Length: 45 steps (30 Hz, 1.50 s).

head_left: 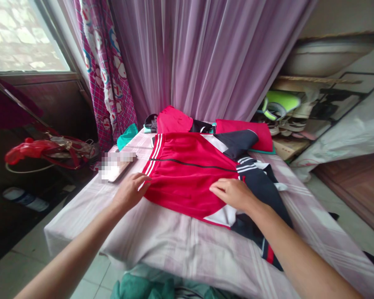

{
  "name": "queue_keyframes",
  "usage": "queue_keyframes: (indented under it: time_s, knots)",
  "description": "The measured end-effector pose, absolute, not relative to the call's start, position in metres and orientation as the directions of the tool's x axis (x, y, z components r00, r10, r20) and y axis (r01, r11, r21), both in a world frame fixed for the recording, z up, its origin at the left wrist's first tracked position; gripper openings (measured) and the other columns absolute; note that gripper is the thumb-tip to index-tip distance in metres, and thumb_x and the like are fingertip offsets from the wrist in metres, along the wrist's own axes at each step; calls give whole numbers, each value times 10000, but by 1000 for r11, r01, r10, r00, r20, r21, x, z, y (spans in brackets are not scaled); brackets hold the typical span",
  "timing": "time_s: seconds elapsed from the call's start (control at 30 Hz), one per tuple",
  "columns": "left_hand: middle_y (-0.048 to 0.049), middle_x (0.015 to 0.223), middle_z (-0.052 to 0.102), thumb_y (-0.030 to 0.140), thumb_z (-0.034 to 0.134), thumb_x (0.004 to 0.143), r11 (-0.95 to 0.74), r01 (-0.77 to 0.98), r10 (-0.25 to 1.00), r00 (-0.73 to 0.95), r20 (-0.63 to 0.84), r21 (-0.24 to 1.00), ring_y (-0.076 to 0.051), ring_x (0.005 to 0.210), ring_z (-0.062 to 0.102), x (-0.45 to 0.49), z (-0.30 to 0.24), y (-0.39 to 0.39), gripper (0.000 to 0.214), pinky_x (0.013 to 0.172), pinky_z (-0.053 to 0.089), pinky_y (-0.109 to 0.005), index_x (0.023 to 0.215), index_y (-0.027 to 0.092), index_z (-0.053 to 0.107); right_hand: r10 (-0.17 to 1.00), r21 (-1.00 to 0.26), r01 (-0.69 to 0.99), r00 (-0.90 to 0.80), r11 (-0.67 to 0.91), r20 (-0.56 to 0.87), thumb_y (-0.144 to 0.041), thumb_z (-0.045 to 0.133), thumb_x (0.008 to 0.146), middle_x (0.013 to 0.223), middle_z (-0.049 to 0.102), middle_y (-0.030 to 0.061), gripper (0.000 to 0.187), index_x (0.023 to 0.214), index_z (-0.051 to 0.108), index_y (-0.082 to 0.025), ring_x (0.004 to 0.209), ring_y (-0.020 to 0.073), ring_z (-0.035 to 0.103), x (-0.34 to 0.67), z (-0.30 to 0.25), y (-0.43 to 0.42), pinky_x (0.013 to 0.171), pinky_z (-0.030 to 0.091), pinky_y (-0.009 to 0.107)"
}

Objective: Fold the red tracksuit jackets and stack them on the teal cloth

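Note:
A red track jacket with white stripes, a black zip line and navy sleeves lies spread on a table covered with a pale pink checked cloth. My left hand rests at the jacket's left edge, fingers curled onto the red fabric. My right hand lies flat on the jacket's right side, fingers stretched and pointing left, close to the navy sleeve.
Folded red garments and a red folded piece lie at the table's far end. A blurred flat object sits at the left edge. A red bag stands left; shoes on a rack right. Purple curtains hang behind.

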<state>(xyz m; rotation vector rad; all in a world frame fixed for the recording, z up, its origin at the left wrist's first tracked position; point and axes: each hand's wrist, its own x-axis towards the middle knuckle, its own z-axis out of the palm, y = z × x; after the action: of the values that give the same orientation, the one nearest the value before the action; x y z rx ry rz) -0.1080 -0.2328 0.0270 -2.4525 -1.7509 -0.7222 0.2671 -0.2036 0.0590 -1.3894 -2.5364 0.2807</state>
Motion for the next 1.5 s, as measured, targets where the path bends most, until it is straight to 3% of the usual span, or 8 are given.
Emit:
queue_keyframes:
  time_s: [0.13,0.37,0.63,0.83,1.0,1.17,1.4,1.5]
  knots:
    - [-80,1022,760,311,441,997,-619,725,775,504,382,302,-197,957,697,-60,17,-236,318,894,558,-359,1022,216,743,935,-183,919,-326,348,140,-316,520,949,1209,712,55,326,1216,701,-270,1064,211,664,231,57,-141,862,483,285]
    - [-84,1258,707,281,461,987,-652,708,752,556,355,271,-248,1235,603,-40,-2,-239,317,1089,476,-476,1196,220,693,973,-129,965,-225,230,57,-448,543,948,1334,621,149,569,1466,483,-219,1187,266,601,185,35,-64,961,468,359]
    - [-88,1447,582,348,466,992,-609,739,793,571,210,288,-262,1384,481,-39,-4,-241,450,1183,358,-518,1421,227,529,975,-161,963,-223,218,-19,-343,564,916,1096,745,49,247,1030,772,-274,1020,234,660,176,35,-33,839,492,321]
    - [-72,1502,526,486,468,981,-592,758,805,569,168,274,-275,1440,405,-39,-2,-241,559,1230,221,-551,1494,265,440,971,-191,970,-112,154,213,-360,472,963,1156,709,71,328,1064,766,-257,992,230,643,176,26,-23,799,480,312]
    - [-79,1473,557,500,472,975,-564,763,824,548,146,315,-284,1420,431,-37,1,-242,561,1236,171,-577,1491,282,448,977,-166,973,-134,161,165,-331,464,966,1165,693,102,331,1120,748,-257,1041,245,618,171,9,-23,843,486,329]
    - [-88,1456,573,510,482,967,-547,768,833,538,128,333,-303,1404,448,-36,4,-242,551,1227,139,-625,1464,272,486,950,-204,943,-216,263,224,-347,398,995,1210,682,90,392,1243,687,-255,1089,242,615,154,30,-33,903,475,328]
    - [-105,1511,510,513,489,961,-560,771,828,534,173,302,-315,1433,405,-39,2,-241,564,1199,275,-588,1464,259,490,940,-234,911,-331,341,83,-489,514,944,1195,706,79,500,1382,568,-255,1089,255,646,101,52,-15,906,492,348]
    - [-136,1572,416,556,494,944,-532,799,846,490,209,281,-345,1467,342,-41,-2,-243,619,1163,346,-571,1469,228,481,929,-201,910,-370,362,-3,-434,577,918,1168,722,55,365,1233,664,-273,1100,248,643,89,49,-3,913,486,345]
